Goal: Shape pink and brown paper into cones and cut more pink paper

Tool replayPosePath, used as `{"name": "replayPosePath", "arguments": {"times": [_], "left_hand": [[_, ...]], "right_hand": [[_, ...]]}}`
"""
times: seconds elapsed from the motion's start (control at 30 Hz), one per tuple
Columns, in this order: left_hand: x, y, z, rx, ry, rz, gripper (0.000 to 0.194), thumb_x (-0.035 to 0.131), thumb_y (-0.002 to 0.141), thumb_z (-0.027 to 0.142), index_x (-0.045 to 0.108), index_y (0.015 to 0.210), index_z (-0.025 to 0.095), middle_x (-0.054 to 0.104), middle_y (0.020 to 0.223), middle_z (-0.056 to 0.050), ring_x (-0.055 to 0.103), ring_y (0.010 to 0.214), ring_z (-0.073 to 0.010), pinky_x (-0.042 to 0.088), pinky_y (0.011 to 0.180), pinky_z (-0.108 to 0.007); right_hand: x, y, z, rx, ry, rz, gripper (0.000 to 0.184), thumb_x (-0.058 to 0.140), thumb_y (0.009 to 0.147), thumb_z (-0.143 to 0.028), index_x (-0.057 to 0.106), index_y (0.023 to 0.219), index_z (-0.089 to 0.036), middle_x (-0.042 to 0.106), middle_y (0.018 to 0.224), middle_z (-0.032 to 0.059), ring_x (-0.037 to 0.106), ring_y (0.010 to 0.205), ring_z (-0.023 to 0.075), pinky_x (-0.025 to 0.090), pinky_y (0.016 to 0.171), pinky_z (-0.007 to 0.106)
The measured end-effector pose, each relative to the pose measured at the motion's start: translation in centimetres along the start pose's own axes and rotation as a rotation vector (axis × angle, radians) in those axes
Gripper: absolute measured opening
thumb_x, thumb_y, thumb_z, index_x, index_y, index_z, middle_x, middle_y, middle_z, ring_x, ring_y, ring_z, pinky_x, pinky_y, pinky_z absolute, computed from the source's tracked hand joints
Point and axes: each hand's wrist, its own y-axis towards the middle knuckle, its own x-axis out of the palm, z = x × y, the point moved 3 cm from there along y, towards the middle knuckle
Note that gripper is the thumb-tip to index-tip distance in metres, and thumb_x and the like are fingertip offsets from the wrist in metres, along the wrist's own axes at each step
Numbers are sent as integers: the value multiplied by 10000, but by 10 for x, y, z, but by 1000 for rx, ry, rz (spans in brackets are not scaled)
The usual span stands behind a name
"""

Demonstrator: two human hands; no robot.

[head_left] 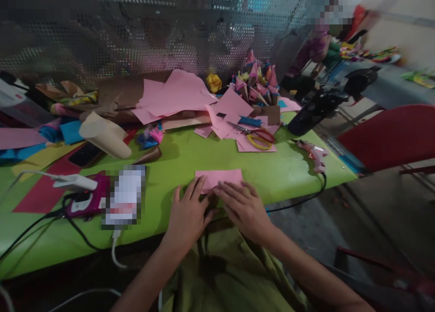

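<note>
A small pink paper rectangle (pixel 220 177) lies flat at the front edge of the green table (pixel 190 151). My left hand (pixel 190 208) rests on its left side, fingers stretched out and apart. Over its lower right part lies my right hand (pixel 244 208), with the fingers extended flat and close together. Both hands cover the sheet's near edge, so that edge is partly hidden. Behind the sheet are scissors (pixel 261 138) with red and yellow handles, on top of pink paper pieces (pixel 234 103).
A glue gun (pixel 314 156) lies at the right, its cord running along the front edge. To the left are a phone (pixel 124 194), a magenta power box (pixel 86 196) and a beige paper roll (pixel 105 135). Small pink cones (pixel 258 83) stand behind; a red chair (pixel 390 135) is at right.
</note>
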Motion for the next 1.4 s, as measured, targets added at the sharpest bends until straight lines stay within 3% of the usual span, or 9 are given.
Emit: {"name": "replayPosePath", "arguments": {"times": [0.07, 0.17, 0.37, 0.5, 0.67, 0.87, 1.1, 1.27, 1.4], "left_hand": [[0, 0, 0, -1, 6, -1, 394, 608, 939, 362, 653, 1322, 283, 492, 1547, -148, 472, 1402, -358, 412, 1064, -621], [0, -1, -2, -1, 15, 10, 437, 592, 949, 372, 602, 1383, 328, 488, 1553, -132, 475, 1400, -349, 401, 1066, -624], [-2, 0, -4, 19, 31, 10, 514, 587, 955, 388, 507, 1462, 384, 486, 1557, -120, 473, 1405, -338, 401, 1065, -616], [-1, 1, -2, 23, 25, 20, 517, 599, 947, 403, 516, 1457, 379, 477, 1560, -138, 472, 1406, -357, 406, 1060, -640], [-1, 0, -5, 22, 38, -6, 518, 597, 948, 394, 520, 1458, 348, 438, 1586, -141, 449, 1430, -361, 365, 1090, -685], [-1, -6, -7, 40, 27, -40, 540, 518, 986, 385, 430, 1515, 325, 397, 1611, -89, 433, 1446, -341, 297, 1124, -732], [11, -6, 24, 101, -31, -49, 605, 388, 1015, 481, 377, 1551, 201, 423, 1589, -89, 400, 1477, -274, 254, 1227, -595], [9, -17, 7, 67, -54, -45, 521, 369, 1033, 393, 382, 1545, 298, 445, 1577, -30, 456, 1441, -249, 301, 1205, -578], [3, -24, -5, 29, -61, -49, 512, 383, 1029, 361, 405, 1534, 280, 467, 1566, -44, 507, 1396, -276, 350, 1154, -615]], "right_hand": [[6, -4, -10, 1, 6, -73, 512, 503, 996, -268, 460, 1506, -276, 539, 1524, 35, 506, 1390, 207, 309, 1176, 429], [6, -17, -2, 77, -27, -99, 555, 526, 990, -294, 416, 1534, -283, 520, 1542, 47, 493, 1406, 220, 337, 1158, 438], [-20, -48, 36, 209, -121, 70, 438, 487, 999, -225, 557, 1425, -299, 677, 1375, 47, 599, 1294, 231, 366, 1094, 444], [-22, -28, 25, 180, -114, 83, 482, 517, 987, -274, 509, 1468, -258, 627, 1436, 79, 561, 1334, 246, 367, 1107, 444], [-4, 1, 8, 75, -59, -153, 585, 529, 992, -374, 387, 1553, -282, 479, 1570, 67, 436, 1455, 250, 315, 1190, 496], [-8, -17, 23, 186, -67, -163, 571, 494, 1016, -328, 344, 1565, -286, 439, 1591, 70, 413, 1470, 273, 221, 1205, 592], [2, -25, 20, 198, -147, -138, 510, 431, 1022, -281, 420, 1531, -260, 419, 1606, 64, 392, 1476, 264, 179, 1217, 556], [0, -35, 22, 172, -167, -145, 529, 456, 1022, -314, 391, 1547, -283, 439, 1597, 49, 413, 1459, 258, 180, 1213, 529], [-2, -40, 19, 162, -169, -117, 513, 480, 1016, -306, 423, 1525, -292, 476, 1574, 45, 451, 1427, 270, 210, 1191, 537]]}}
